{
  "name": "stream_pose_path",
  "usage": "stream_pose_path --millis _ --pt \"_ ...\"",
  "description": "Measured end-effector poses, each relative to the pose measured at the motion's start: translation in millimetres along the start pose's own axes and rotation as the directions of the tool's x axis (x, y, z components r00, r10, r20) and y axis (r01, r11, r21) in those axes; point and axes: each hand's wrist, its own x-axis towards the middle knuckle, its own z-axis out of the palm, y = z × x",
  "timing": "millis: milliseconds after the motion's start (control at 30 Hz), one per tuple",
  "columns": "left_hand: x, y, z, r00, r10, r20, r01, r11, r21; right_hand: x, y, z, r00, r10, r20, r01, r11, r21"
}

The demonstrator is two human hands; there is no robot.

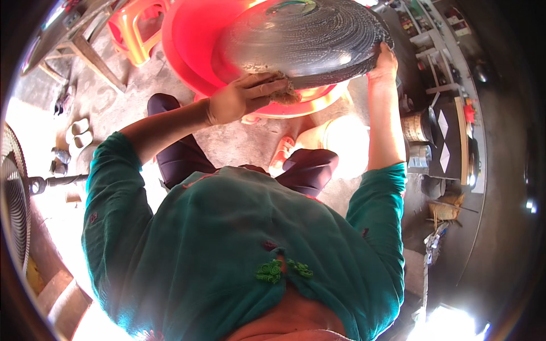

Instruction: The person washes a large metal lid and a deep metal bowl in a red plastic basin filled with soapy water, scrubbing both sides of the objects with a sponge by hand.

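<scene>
A large round metal lid or shallow pan [315, 38], coated in soapy swirls, is tilted over a red plastic basin [183, 47]. My right hand [384, 64] grips its rim on the right, thumb on the sudsy face. Under my left hand [241, 96] is a brown scrubbing pad [285, 95], pressed near the lid's lower edge and held by the fingers. Part of the basin's inside is hidden behind the lid. At the very top, something greenish [296, 6] shows on the metal, too indistinct to name.
An orange plastic stool [143, 36] and a wooden table [85, 47] stand beyond the basin at left. A brightly lit bucket [341, 147] is by my right knee. Slippers [79, 136] and a fan [15, 209] are at left. Shelves [439, 64] line the right.
</scene>
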Motion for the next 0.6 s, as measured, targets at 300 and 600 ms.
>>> stream_pose_path --millis 300,600 --pt "97.0 32.4 40.6 0.973 0.139 -0.187 -0.040 0.890 0.455 -44.3 -10.3 17.4 0.997 -0.083 0.002 0.083 0.996 -0.022" --pt "26.8 24.6 -2.9 0.999 0.025 -0.030 -0.018 0.977 0.213 -19.6 1.9 19.9 0.999 -0.050 -0.021 0.052 0.994 0.100"
